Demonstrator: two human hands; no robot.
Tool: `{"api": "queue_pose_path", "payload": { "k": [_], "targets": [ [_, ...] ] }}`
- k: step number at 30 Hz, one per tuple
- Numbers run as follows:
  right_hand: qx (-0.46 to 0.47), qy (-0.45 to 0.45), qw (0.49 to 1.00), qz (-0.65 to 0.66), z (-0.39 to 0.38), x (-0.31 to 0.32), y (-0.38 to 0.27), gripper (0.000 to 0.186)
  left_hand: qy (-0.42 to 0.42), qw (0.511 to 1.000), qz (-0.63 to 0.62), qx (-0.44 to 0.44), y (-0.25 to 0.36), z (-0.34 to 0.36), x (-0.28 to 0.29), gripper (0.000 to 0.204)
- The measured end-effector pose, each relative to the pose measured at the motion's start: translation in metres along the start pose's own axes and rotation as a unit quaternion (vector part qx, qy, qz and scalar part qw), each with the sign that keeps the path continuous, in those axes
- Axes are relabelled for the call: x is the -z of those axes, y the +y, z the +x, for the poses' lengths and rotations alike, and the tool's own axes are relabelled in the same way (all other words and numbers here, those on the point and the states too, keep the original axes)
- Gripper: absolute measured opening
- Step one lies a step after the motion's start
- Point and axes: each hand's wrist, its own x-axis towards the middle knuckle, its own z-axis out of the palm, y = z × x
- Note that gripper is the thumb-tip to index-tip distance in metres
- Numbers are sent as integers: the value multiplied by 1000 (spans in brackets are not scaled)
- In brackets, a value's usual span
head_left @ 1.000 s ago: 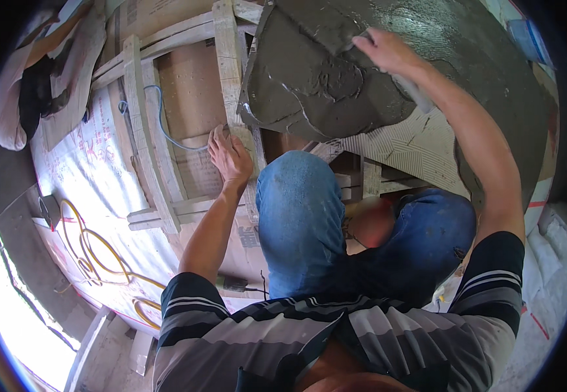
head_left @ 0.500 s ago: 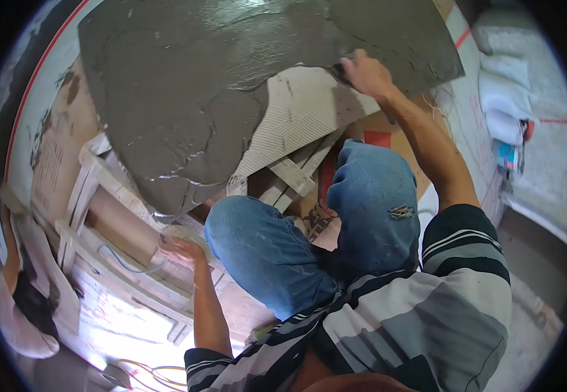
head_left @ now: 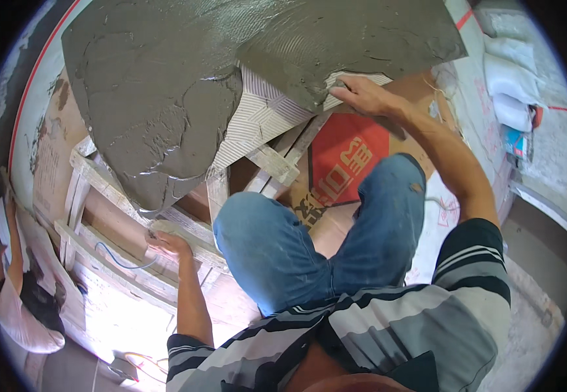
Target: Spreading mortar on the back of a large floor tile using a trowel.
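Grey mortar (head_left: 159,117) covers most of a large tile (head_left: 257,121), whose pale ribbed back is bare along the near edge. My right hand (head_left: 365,97) is closed round the handle of a trowel at that edge; hand and mortar hide much of the tool, and part of its blade (head_left: 391,126) shows below my wrist. Down on the left, my left hand (head_left: 169,245) lies against the wooden frame (head_left: 116,189) below the tile's corner, fingers stretched toward the left. Nothing clearly shows in it.
Under the tile and by my knees lies printed cardboard (head_left: 349,157) with a red panel. A thin blue-grey cord (head_left: 123,264) loops over the frame. White sacks (head_left: 509,81) stand at the right. Another person (head_left: 28,300) is at the far left; a yellow cable (head_left: 146,366) lies near the bottom.
My right hand has moved nearer with the trowel, and mortar now covers part of the ribbed area. My right knee has shifted right, uncovering the red panel. My left hand has shifted slightly left.
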Motion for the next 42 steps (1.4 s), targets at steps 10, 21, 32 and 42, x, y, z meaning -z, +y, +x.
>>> {"api": "queue_pose_path", "payload": {
  "k": [10,21,32,42],
  "targets": [
    [-234,34,971,43,78,24,-1,42,37,997,19,-66,-10,2,-2,39],
    [-77,85,985,-129,-21,-7,2,41,34,992,87,-83,-5,1,2,41],
    [-122,82,988,-53,-108,-51,49,42,33,990,108,-80,-10,6,0,43],
    [-132,131,975,-119,-145,-37,77,38,32,989,121,-82,-13,12,-2,45]
  ]
}}
